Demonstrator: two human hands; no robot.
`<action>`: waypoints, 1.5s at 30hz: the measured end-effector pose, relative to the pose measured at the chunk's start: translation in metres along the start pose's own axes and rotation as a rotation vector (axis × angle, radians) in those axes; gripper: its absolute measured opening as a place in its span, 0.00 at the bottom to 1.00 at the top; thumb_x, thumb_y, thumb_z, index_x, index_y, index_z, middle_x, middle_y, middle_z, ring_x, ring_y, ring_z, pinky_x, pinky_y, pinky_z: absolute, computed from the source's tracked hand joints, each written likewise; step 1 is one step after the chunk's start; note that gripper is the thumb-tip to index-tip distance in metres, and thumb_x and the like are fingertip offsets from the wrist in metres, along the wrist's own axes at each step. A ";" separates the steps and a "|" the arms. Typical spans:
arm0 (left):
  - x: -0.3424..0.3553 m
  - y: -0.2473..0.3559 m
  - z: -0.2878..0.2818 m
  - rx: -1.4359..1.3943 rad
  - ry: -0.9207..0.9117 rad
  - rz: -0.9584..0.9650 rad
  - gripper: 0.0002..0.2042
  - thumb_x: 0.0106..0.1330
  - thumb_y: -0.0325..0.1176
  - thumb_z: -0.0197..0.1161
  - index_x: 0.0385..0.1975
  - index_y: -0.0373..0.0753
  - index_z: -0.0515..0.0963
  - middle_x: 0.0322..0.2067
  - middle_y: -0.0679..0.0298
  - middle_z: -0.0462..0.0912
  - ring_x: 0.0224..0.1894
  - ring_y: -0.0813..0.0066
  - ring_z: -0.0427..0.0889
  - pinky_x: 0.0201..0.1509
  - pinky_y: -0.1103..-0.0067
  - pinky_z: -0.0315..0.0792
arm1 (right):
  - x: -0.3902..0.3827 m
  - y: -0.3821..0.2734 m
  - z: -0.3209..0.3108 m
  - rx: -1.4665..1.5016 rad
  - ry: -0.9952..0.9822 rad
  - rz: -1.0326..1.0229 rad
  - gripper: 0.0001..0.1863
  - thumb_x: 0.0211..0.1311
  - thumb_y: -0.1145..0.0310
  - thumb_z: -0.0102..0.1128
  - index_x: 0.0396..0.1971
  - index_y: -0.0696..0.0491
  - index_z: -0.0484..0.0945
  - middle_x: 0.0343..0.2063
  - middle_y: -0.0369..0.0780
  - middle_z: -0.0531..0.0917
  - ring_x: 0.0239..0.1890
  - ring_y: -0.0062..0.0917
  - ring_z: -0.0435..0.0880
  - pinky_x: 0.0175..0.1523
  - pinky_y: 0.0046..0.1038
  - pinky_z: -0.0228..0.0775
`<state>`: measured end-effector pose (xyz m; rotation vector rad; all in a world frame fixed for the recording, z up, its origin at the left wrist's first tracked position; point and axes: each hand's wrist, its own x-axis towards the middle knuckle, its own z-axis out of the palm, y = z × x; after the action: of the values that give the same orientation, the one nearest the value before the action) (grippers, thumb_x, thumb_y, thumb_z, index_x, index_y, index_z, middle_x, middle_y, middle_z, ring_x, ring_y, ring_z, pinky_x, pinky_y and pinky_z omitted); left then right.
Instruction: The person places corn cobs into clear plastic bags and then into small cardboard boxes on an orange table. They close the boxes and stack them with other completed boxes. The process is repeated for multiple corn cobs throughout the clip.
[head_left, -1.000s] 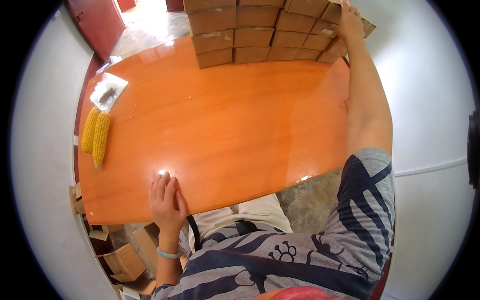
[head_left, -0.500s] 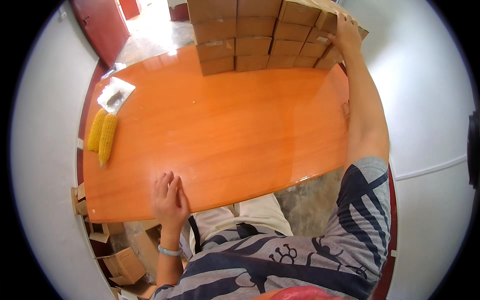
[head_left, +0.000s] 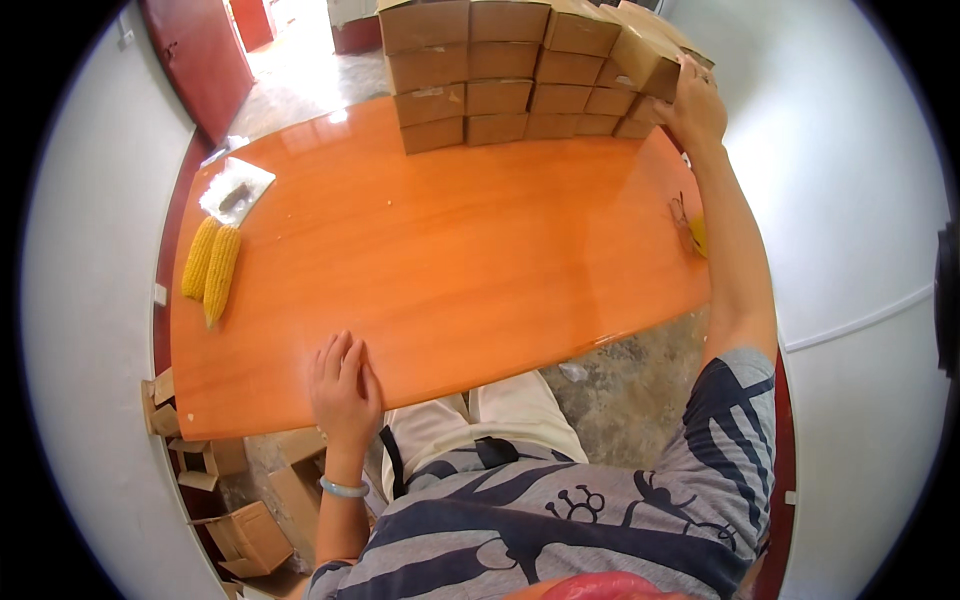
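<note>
At the far right my right hand is closed around the near right edge of a brown cardboard box. This box sits on the stack's upper right end and juts out toward me, askew from its neighbours. Beside it stands the wall of stacked cardboard boxes, several layers high. My left hand rests palm down at the table's near edge, fingers stretched out and holding nothing. Under it is the glossy orange wooden table.
Two yellow corn cobs lie at the table's left, below a clear plastic bag with a small dark item. A yellow object, partly hidden by my right forearm, is at the right edge. Opened cardboard boxes lie on the floor, lower left.
My right hand has come slightly lower and nearer, and the upper right box has shifted out toward me with it. My left hand stays on the table.
</note>
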<state>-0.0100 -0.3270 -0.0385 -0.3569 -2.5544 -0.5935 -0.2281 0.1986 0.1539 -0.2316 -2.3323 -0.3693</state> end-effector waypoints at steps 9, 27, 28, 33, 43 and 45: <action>0.020 -0.034 0.027 -0.092 -0.027 -0.044 0.14 0.64 0.26 0.65 0.49 0.34 0.82 0.58 0.52 0.80 0.63 0.50 0.77 0.66 0.63 0.71 | -0.065 -0.022 -0.039 0.067 0.020 -0.047 0.37 0.49 0.63 0.75 0.62 0.50 0.70 0.60 0.36 0.80 0.62 0.36 0.78 0.50 0.35 0.83; 0.083 0.029 -0.022 -0.374 0.106 -0.080 0.27 0.66 0.29 0.65 0.66 0.35 0.71 0.68 0.48 0.69 0.71 0.49 0.67 0.74 0.64 0.61 | -0.197 -0.166 -0.089 0.923 -0.155 -0.763 0.40 0.39 0.71 0.77 0.60 0.52 0.75 0.62 0.42 0.78 0.63 0.39 0.79 0.62 0.34 0.77; 0.084 0.028 -0.030 -0.342 0.096 -0.073 0.26 0.66 0.29 0.65 0.65 0.35 0.73 0.68 0.48 0.69 0.71 0.49 0.66 0.73 0.64 0.61 | -0.196 -0.174 -0.089 0.942 -0.145 -0.821 0.39 0.42 0.71 0.75 0.61 0.52 0.75 0.62 0.43 0.78 0.63 0.39 0.79 0.62 0.35 0.76; 0.071 0.010 -0.029 -0.183 -0.022 0.021 0.22 0.64 0.30 0.68 0.58 0.36 0.78 0.65 0.47 0.72 0.69 0.46 0.68 0.71 0.63 0.65 | -0.189 -0.186 -0.087 0.952 -0.239 -0.733 0.33 0.51 0.76 0.69 0.61 0.56 0.75 0.62 0.45 0.78 0.63 0.42 0.78 0.62 0.38 0.75; 0.071 -0.010 -0.005 -0.428 0.090 -0.282 0.29 0.66 0.28 0.70 0.66 0.30 0.68 0.58 0.52 0.77 0.59 0.63 0.77 0.65 0.71 0.70 | -0.219 -0.196 -0.083 1.411 -0.717 0.090 0.23 0.73 0.73 0.58 0.65 0.62 0.69 0.52 0.47 0.79 0.50 0.30 0.84 0.51 0.29 0.80; 0.072 -0.009 -0.004 -0.508 0.096 -0.293 0.29 0.66 0.28 0.69 0.66 0.30 0.69 0.58 0.52 0.77 0.59 0.64 0.77 0.64 0.72 0.69 | -0.227 -0.200 -0.079 1.525 -0.668 0.152 0.23 0.74 0.71 0.58 0.64 0.62 0.68 0.48 0.45 0.80 0.45 0.26 0.84 0.48 0.27 0.81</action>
<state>-0.0725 -0.3270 -0.0017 -0.1142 -2.3514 -1.3421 -0.0717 -0.0283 0.0075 0.2701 -2.4742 1.7400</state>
